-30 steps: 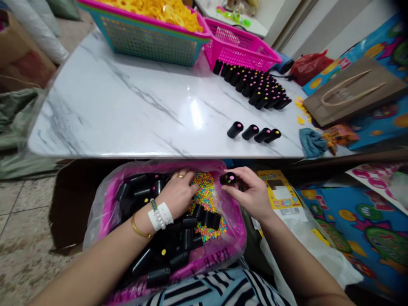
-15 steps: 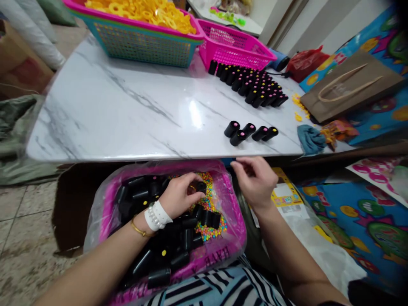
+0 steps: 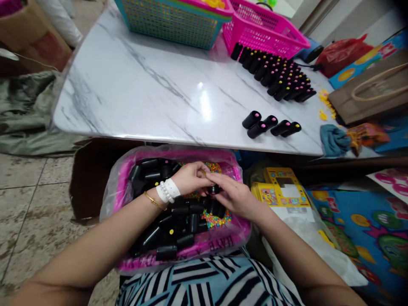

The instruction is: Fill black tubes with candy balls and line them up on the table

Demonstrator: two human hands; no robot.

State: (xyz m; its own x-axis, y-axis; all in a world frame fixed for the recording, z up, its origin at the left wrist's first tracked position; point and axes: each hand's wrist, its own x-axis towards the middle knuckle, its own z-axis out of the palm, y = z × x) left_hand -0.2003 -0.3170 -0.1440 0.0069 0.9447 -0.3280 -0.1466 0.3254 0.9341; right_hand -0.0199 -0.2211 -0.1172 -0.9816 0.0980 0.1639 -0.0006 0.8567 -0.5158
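Note:
Both hands meet over a pink basket lined with clear plastic. A small black tube sits between them, partly hidden by fingers. My left hand, with a white band and bracelets at its wrist, is closed on the tube from the left. From the right, the fingers of my right hand curl round the same tube and touch the left fingertips. Loose black tubes fill much of the basket, a few showing a yellow or pink dot. Small multicoloured beads lie at its right side.
Above the basket is a marble-patterned table. Several black tubes stand near its edge, with a dense group farther back. A teal basket and a pink basket stand behind. Right of my lap is yellow packaging.
My right hand has come down and left from beside the table edge to meet my left hand at the black tube. The view has shifted, so the table appears farther right and higher.

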